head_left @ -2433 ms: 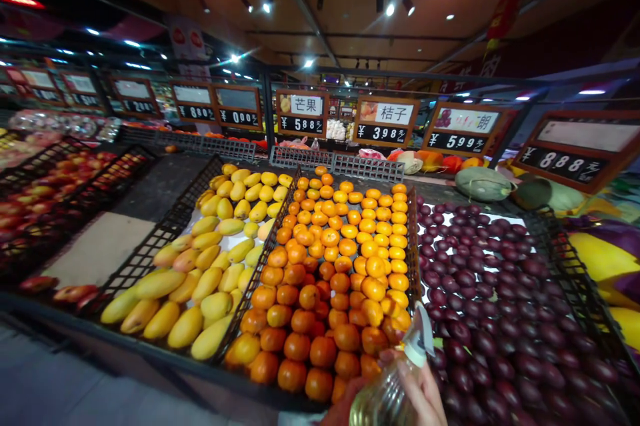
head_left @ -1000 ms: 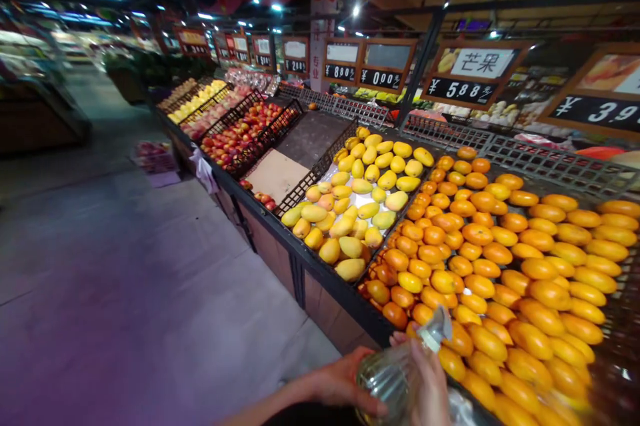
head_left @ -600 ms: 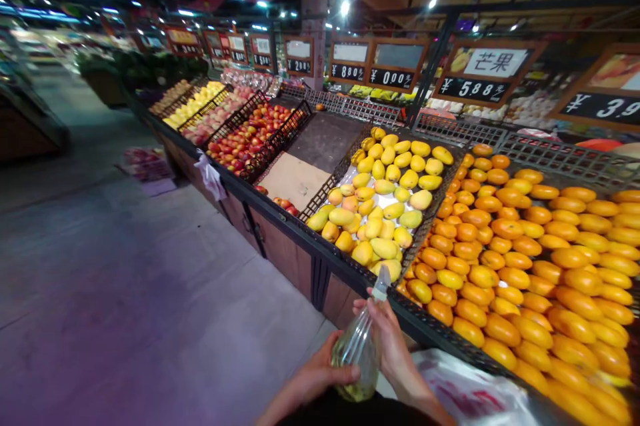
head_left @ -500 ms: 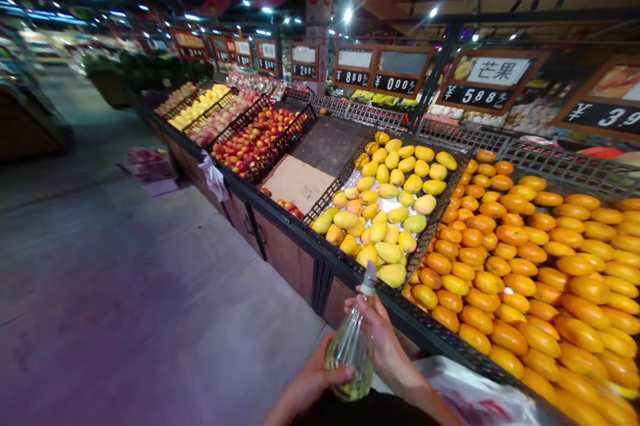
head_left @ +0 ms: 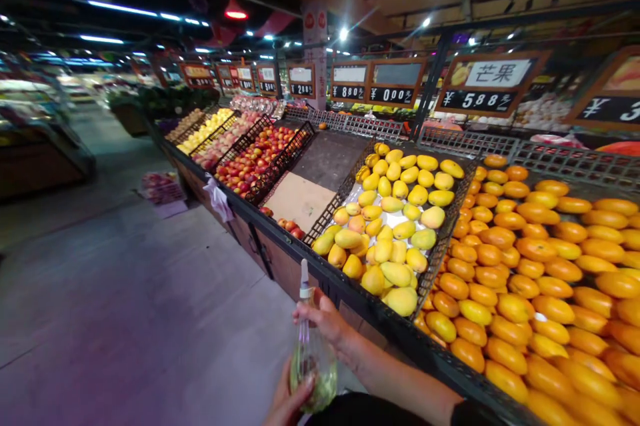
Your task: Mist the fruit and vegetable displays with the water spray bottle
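Note:
Low in front of me, I hold a clear ribbed bottle (head_left: pixel 320 366) with yellowish-green liquid in it and a narrow whitish spout on top. My left hand (head_left: pixel 289 398) is wrapped round its lower body, with the thumb across the front. Higher up, my right hand (head_left: pixel 325 321) closes round the neck, just below the spout. The bottle stands nearly upright, beside the front edge of the fruit stand (head_left: pixel 345 293). Yellow mangoes (head_left: pixel 397 273) lie in the black-edged section behind it.
Orange oval fruit (head_left: pixel 500 306) fills the section at the right. To the left are a bare cardboard sheet (head_left: pixel 300 196) and red fruit (head_left: pixel 260 159). A white plastic bag (head_left: pixel 219 199) hangs on the stand. A crate (head_left: pixel 163 193) sits on the floor. Price signs (head_left: pixel 493 83) line the back.
The bottle and both my hands have shifted left and slightly down along the stand's front edge. My view has turned a little. Both hands keep their hold on the bottle.

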Tool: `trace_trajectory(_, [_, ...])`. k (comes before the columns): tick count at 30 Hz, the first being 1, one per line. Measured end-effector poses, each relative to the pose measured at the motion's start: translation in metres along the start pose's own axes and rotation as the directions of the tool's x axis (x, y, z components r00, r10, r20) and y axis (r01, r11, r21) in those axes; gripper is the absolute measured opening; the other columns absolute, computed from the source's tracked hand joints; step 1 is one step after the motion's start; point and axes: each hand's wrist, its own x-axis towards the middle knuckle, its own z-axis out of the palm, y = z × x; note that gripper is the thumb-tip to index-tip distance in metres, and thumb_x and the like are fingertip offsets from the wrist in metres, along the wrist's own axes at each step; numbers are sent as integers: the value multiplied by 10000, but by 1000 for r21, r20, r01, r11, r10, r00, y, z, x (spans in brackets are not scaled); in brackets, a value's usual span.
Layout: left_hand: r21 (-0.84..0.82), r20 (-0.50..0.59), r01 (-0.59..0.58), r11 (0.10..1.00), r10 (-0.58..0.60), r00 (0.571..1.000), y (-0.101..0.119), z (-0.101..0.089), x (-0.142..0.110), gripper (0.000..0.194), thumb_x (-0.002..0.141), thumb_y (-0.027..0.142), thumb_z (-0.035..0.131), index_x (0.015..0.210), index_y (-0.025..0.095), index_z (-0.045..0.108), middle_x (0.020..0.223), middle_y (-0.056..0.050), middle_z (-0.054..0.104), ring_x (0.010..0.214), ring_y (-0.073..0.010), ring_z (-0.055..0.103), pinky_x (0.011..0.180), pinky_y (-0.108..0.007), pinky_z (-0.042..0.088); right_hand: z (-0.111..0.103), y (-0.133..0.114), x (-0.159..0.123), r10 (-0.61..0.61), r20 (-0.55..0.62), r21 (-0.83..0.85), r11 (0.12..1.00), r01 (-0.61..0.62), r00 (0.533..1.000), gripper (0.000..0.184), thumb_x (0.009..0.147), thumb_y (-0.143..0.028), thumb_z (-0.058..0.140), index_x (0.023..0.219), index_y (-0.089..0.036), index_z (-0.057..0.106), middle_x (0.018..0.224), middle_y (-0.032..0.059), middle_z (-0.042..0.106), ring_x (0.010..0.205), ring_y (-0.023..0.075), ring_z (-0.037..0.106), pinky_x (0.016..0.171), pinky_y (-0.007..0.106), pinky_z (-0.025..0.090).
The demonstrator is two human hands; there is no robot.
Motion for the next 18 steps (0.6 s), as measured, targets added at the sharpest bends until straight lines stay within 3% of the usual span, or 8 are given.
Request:
trace_trajectory(3, [67,39,-4,998,2,999,5,19,18,686,643,499,968,1279,361,751,1340,-40,762,1410,-390,586,1178,-445,445,-26,-8,-7,-61,-137,77,994,72,989,432,673,-512,907,955,-252,707,844,-5,713,841,235,652,828,376,508])
trace_trajectory(7, [217,230,4,976,-55,972,19,58,48,804,564,526,999,1292,315,728,1285,-47,773,1355,-418,606,1164,-456,438,-77,-11,-23,-80,-368,174,973,153,926,478,658,-560,921,960,-236,741,927,36,766,899,273,689,822,395,536])
trace_trajectory(12, [350,464,8,937,-180,867,31,115,95,1002,499,576,1021,1347,214,631,1339,-121,703,1333,-400,584,1147,-485,414,-134,-25,-40,-184,-598,144,933,331,780,558,688,-604,902,1088,-250,744,1072,54,795,987,289,721,870,407,566])
trace_trajectory(15, [359,553,43,932,-250,795,25,142,119,958,525,522,1032,1331,209,620,1344,-126,689,1294,-367,610,1103,-452,435,-158,-37,-50,-192,-705,139,906,400,682,560,659,-604,920,1057,-256,734,996,40,799,939,272,728,831,383,577])
trace_trajectory(18, [339,614,111,934,-309,726,11,156,140,891,522,440,1051,1287,233,643,1320,-105,713,1287,-359,631,1089,-440,446,-176,-41,-59,-152,-773,164,890,426,616,616,647,-607,935,1101,-256,709,965,35,798,881,261,723,753,364,586])
